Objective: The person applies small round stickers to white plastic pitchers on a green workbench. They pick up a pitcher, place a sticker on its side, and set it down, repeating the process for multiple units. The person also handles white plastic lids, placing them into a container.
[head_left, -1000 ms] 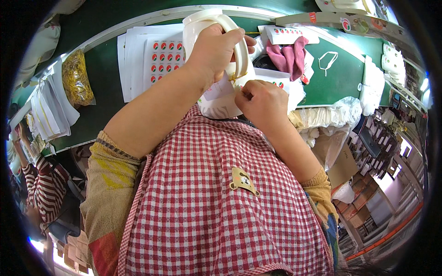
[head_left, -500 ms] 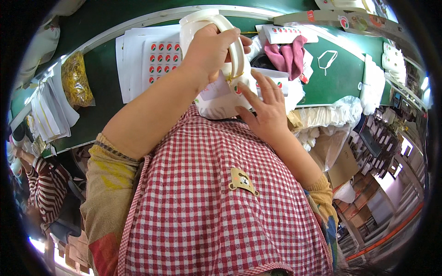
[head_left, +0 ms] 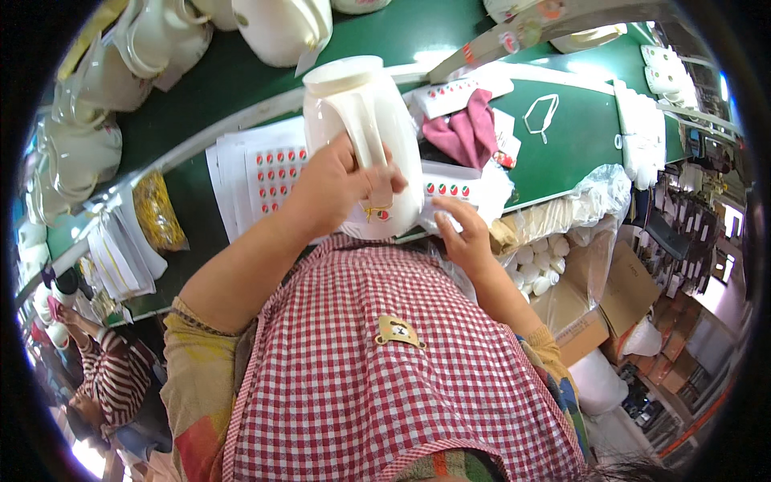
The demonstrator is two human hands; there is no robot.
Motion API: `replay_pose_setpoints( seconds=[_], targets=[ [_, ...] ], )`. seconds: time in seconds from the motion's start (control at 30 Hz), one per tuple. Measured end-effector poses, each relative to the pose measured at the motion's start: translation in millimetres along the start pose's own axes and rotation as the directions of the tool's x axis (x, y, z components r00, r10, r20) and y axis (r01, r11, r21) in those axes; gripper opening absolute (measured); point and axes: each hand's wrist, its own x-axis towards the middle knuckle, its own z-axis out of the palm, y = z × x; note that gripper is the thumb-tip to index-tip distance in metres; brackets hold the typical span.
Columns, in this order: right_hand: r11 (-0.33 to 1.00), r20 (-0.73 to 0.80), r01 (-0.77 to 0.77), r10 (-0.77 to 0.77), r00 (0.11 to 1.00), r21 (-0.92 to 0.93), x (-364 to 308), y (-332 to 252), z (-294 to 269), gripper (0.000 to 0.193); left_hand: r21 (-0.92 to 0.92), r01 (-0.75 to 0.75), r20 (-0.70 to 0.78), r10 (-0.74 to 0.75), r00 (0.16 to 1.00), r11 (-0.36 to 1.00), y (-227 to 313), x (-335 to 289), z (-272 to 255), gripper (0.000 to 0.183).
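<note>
A white jug point(head_left: 401, 132) hangs over the near edge of the bench, its handle turned toward me. My left hand point(head_left: 331, 183) is wrapped round that handle. Low on the jug sits a small round red-and-green sticker point(head_left: 383, 216), beside a thin yellow tie at the foot of the handle. To the right, my right hand point(head_left: 466, 234) is apart from the jug, fingers stretched and holding nothing. Just beyond its fingertips lies a white strip of round stickers point(head_left: 450, 190). A larger sticker sheet point(head_left: 275, 167) lies left of the jug, partly hidden by my left arm.
Several white jugs point(head_left: 285, 32) stand at the far left. A pink cloth point(head_left: 464, 128) and a white looped band point(head_left: 541, 118) lie on the green bench point(head_left: 574, 161). Yellow ties in a bag point(head_left: 157, 210) lie left. An open cardboard box point(head_left: 622, 281) stands right, below the bench.
My right hand has come off the jug and moved right. The jug has turned, bringing its handle toward me, and the white tag seen earlier is out of sight. The whole view has shifted.
</note>
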Motion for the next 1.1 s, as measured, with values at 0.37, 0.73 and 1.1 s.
replay_pose_setpoints(
  seconds=[0.37,0.73,1.1],
  targets=[
    [0.981,0.105,-0.191,0.185,0.977,0.042,-29.9,25.5,-5.2,0.023,0.702,-0.409,0.265,0.32,0.91,0.583,26.7,118.3,8.1,0.017],
    [0.908,0.112,-0.413,0.404,0.908,0.066,-52.6,56.3,-16.7,0.025,0.428,-0.629,0.388,0.496,0.777,0.649,74.6,361.2,30.4,0.021],
    [0.797,0.17,-0.573,0.548,0.819,0.191,-45.6,56.1,-7.3,0.028,0.728,-0.429,-0.026,0.647,0.762,0.535,110.6,445.5,76.5,0.04]
  ],
)
